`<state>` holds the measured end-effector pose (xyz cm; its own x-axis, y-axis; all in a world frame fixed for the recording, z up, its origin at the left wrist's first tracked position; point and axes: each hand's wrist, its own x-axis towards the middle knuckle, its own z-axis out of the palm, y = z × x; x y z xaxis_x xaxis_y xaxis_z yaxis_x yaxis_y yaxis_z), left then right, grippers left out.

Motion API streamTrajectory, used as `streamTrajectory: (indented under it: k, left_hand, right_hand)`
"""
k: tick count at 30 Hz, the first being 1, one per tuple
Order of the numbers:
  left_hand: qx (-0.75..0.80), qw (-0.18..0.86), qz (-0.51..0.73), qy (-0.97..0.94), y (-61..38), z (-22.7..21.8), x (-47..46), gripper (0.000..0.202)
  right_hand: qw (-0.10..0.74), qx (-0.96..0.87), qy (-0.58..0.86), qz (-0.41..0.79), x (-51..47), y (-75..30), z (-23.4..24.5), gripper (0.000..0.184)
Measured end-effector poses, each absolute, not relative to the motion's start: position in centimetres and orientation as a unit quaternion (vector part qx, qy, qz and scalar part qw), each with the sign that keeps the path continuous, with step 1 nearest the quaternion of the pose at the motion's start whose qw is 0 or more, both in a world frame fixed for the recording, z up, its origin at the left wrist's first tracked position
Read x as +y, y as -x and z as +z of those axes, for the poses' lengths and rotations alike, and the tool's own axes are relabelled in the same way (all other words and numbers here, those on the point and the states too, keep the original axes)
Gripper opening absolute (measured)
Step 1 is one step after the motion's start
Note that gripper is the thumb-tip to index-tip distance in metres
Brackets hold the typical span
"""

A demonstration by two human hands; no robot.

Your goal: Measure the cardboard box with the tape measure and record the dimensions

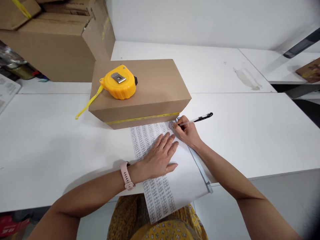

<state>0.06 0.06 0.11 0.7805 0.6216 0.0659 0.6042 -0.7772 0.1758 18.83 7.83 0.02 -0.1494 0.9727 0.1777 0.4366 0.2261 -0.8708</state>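
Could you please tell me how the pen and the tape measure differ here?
The pen is slim and partly clear; the tape measure is chunky and yellow. The pen is held at a slant in the right hand, while the tape measure lies on the cardboard box. Both have black parts.

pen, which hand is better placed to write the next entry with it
Likely the right hand: it grips the pen near the top of the sheet, while the left hand lies spread on the sheet.
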Motion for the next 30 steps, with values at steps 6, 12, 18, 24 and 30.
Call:
streamTrajectory:
  k: [6,12,18,24,30]
  left_hand:
    - [0.328,0.071,0.054,-0.940,-0.1,0.3,0.1,0.075]
    - [0.332,0.067,0.068,-0.939,0.0,0.0,0.0,0.075]
    - [0.325,0.064,0.083,-0.940,0.3,-0.3,0.0,0.074]
    - [0.317,0.037,0.136,-0.938,0.1,-0.8,0.0,0.063]
    - [0.342,-0.074,0.366,-0.862,2.2,3.8,1.7,0.017]
  right_hand:
    - [0.398,-0.675,0.520,0.340,7.8,-18.7,0.0,0.019]
    - [0.438,-0.645,0.544,0.310,7.6,-19.3,0.4,0.022]
    - [0.435,-0.699,0.554,0.123,8.4,-23.4,0.8,0.016]
    - [0.215,-0.810,0.546,0.008,9.3,-25.7,-0.4,0.044]
    - [0.191,-0.791,0.581,0.011,9.3,-25.2,-0.7,0.061]
